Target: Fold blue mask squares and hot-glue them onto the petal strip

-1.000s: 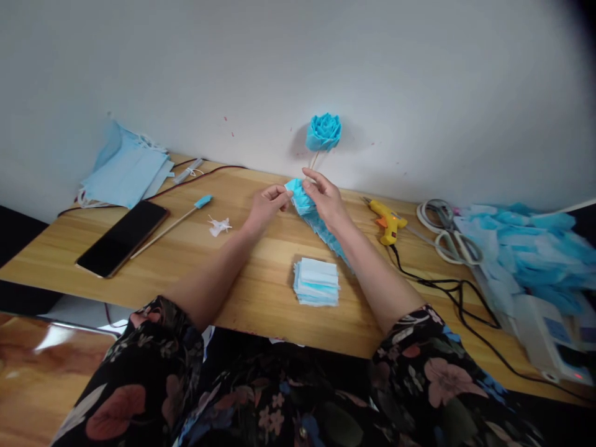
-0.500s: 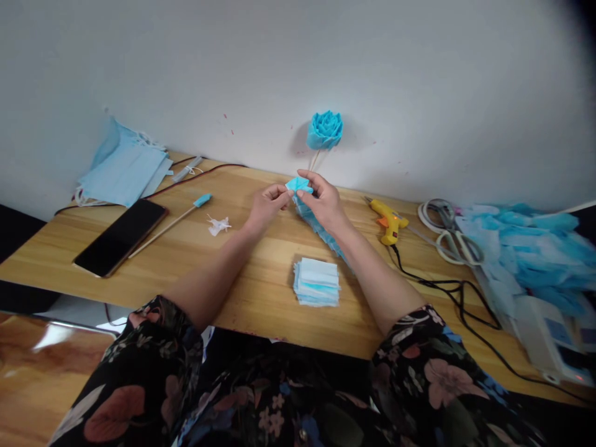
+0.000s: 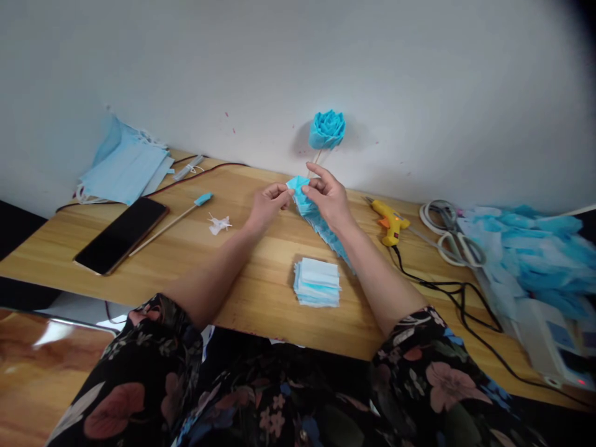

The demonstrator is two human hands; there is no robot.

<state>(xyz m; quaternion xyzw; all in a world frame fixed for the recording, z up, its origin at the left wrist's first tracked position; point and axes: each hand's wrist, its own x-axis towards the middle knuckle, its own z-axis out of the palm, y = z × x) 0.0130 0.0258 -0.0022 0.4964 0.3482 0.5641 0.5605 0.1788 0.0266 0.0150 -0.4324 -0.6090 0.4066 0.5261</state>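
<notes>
Between my hands is a folded blue fabric piece (image 3: 298,184), pointed at its upper left. My left hand (image 3: 271,203) pinches its left corner between thumb and fingers. On the other side, the thumb and fingers of my right hand (image 3: 329,197) grip its right edge, with the index finger lifted. A row of folded blue petals (image 3: 323,226) runs beneath my right hand and forearm, partly hidden. Nearer me lies a stack of pale blue fabric squares (image 3: 317,282). Behind my hands, a blue fabric rose (image 3: 327,130) stands on a thin stick against the wall.
A yellow glue gun (image 3: 390,222), its black cord and white-handled scissors (image 3: 454,239) lie right, beside a heap of blue scraps (image 3: 535,248) and a white power strip (image 3: 549,338). Left are a phone (image 3: 121,236), a blue-tipped stick (image 3: 172,223), a white scrap (image 3: 219,224) and masks (image 3: 123,164).
My right index finger has lifted off the top of the blue piece, and the right hand has shifted slightly right. The left hand keeps its pinch.
</notes>
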